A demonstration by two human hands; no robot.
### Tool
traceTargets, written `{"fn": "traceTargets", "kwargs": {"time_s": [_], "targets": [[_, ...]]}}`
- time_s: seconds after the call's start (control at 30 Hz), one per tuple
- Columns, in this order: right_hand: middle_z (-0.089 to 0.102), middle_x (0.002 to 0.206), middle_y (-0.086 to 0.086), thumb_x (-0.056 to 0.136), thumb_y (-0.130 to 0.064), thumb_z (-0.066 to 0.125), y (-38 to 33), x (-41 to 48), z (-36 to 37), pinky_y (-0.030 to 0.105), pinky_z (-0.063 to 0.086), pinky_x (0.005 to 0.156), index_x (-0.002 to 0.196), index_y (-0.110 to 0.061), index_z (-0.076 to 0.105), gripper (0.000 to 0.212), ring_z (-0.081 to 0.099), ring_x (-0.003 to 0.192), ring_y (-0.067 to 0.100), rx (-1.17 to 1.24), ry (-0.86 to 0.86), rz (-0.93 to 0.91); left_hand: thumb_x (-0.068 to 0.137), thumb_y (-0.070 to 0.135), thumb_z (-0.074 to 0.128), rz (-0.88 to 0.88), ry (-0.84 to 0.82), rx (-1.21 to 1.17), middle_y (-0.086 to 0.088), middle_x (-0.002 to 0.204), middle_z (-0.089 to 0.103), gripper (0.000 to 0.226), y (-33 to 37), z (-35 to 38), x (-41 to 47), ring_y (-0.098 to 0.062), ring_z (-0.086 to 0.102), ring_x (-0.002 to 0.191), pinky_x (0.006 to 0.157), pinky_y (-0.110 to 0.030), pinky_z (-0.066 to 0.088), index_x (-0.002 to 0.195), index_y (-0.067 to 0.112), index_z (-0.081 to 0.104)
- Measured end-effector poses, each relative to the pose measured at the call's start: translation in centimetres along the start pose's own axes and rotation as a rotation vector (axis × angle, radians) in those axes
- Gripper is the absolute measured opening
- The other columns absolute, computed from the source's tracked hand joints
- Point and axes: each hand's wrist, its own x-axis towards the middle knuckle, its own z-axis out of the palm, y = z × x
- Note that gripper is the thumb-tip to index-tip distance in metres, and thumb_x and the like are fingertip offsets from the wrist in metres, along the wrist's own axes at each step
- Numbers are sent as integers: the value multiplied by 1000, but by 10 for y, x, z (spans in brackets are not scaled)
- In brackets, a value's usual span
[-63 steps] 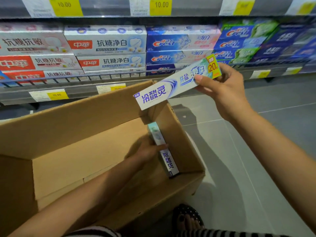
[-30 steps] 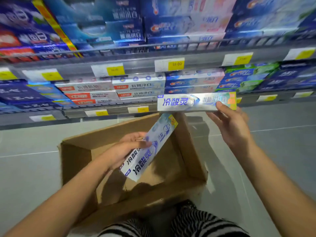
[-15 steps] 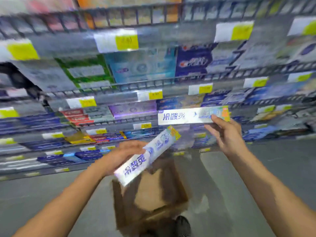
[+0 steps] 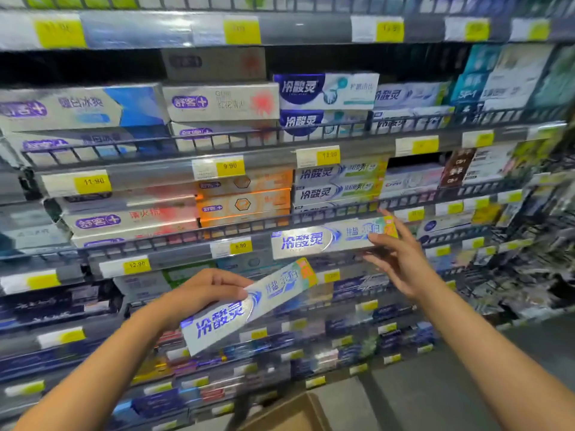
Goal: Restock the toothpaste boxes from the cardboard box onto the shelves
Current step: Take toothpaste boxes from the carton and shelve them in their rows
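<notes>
My left hand (image 4: 202, 293) grips a white-and-blue toothpaste box (image 4: 249, 306) by its middle, tilted up to the right, in front of the lower shelves. My right hand (image 4: 401, 259) holds a second, matching toothpaste box (image 4: 317, 241) level by its right end, just in front of a shelf rail. Right above it sits a stack of similar white-and-green boxes (image 4: 339, 181) on the shelf. Only a corner of the cardboard box (image 4: 289, 415) shows at the bottom edge; its inside is out of view.
Wire-fronted shelves (image 4: 217, 231) packed with toothpaste boxes fill the view, with yellow price tags (image 4: 230, 166) along each rail. A dark gap (image 4: 413, 160) shows on the shelf right of the white-and-green stack. Grey floor (image 4: 435, 399) lies at the lower right.
My view has risen from the cardboard box to the shelves. Both hands have lifted their toothpaste boxes up toward the shelf fronts; the right box is now close to a rail.
</notes>
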Motion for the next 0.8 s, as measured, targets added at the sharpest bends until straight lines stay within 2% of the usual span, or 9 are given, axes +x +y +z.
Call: {"fn": "traceTargets", "kwargs": {"time_s": [0.07, 0.17, 0.23, 0.3, 0.37, 0.4, 0.47, 0.57, 0.8], "targets": [[60, 100, 11, 88, 2, 54, -17, -8, 2, 35, 60, 70, 119, -25, 51, 42, 66, 69, 22, 19, 8, -31, 45, 60, 84, 38, -11, 27, -10, 81, 75, 75, 13, -2, -4, -12, 66, 53, 47, -17, 47, 108, 21, 72], [57, 101, 15, 86, 4, 57, -34, -17, 1, 40, 59, 77, 144, -23, 27, 70, 68, 67, 19, 70, 52, -62, 39, 58, 87, 99, 5, 12, -12, 87, 75, 82, 32, 2, -9, -15, 69, 58, 49, -20, 50, 109, 17, 72], [56, 117, 23, 84, 5, 59, -42, -23, 0, 38, 60, 72, 141, -22, 30, 69, 70, 66, 19, 100, 73, -102, 40, 54, 88, 129, 28, 3, -14, 87, 75, 79, 44, 8, -12, -17, 70, 59, 49, -21, 51, 108, 17, 72], [50, 128, 27, 83, 4, 61, -49, -26, -5, 34, 60, 66, 136, -19, 35, 64, 70, 68, 19, 112, 113, -137, 55, 41, 87, 134, 72, 35, -15, 89, 75, 60, 53, 14, -15, -16, 69, 57, 48, -21, 50, 108, 17, 71], [48, 134, 25, 82, 1, 64, -55, -28, -13, 31, 59, 66, 137, -14, 37, 63, 71, 81, 26, 105, 133, -181, 78, 17, 75, 158, 116, 81, -14, 90, 75, 31, 63, 19, -16, -15, 68, 57, 49, -21, 51, 109, 16, 70], [48, 135, 24, 81, -1, 66, -59, -28, -17, 32, 59, 68, 135, -13, 40, 60, 68, 91, 31, 92, 138, -210, 81, 11, 70, 170, 136, 88, -13, 88, 75, 29, 68, 21, -15, -15, 68, 57, 49, -22, 52, 109, 14, 68], [53, 130, 24, 82, -3, 66, -69, -29, -26, 36, 59, 74, 128, -12, 44, 51, 65, 100, 35, 80, 163, -268, 68, 17, 78, 195, 163, 69, -10, 86, 76, 43, 79, 25, -11, -16, 69, 57, 48, -21, 52, 109, 11, 67], [58, 117, 20, 85, -2, 62, -89, -25, -39, 30, 59, 66, 115, -13, 47, 36, 70, 80, 22, 116, 194, -342, 36, 36, 92, 252, 225, 24, -13, 92, 75, 78, 96, 32, 3, -22, 71, 66, 53, -27, 56, 106, 12, 67], [58, 117, 15, 84, 2, 62, -135, 26, -90, 31, 59, 66, 128, -11, 40, 51, 71, 76, 19, 194, 248, -430, 43, 38, 78, 340, 316, -39, -14, 90, 75, 62, 134, 58, 56, -21, 70, 63, 53, -26, 56, 100, 15, 71]]}}
